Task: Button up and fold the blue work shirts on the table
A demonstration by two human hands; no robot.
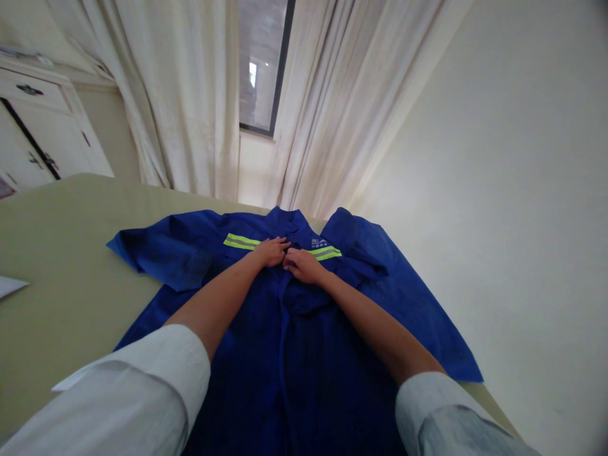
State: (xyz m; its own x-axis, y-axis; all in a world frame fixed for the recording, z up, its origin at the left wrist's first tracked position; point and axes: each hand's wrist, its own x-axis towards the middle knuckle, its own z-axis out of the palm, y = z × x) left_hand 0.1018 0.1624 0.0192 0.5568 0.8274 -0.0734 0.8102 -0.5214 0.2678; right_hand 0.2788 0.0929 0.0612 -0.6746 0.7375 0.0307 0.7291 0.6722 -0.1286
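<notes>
A blue work jacket (304, 354) with yellow-green reflective stripes (241, 241) lies spread front-up on a pale green table (71, 253), collar at the far end. Both my hands meet at the chest, just below the collar, on the front placket. My left hand (272, 251) rests on the cloth with fingers curled together, pinching the fabric edge. My right hand (301, 265) is closed on the opposite edge of the placket, its fingertips touching those of the left. My white sleeves are rolled up to the elbows.
A white sheet of paper (10, 286) lies at the table's left edge. Cream curtains (199, 95) and a window (260, 63) stand behind the table. A white cabinet (38, 126) is at the far left, a bare wall to the right.
</notes>
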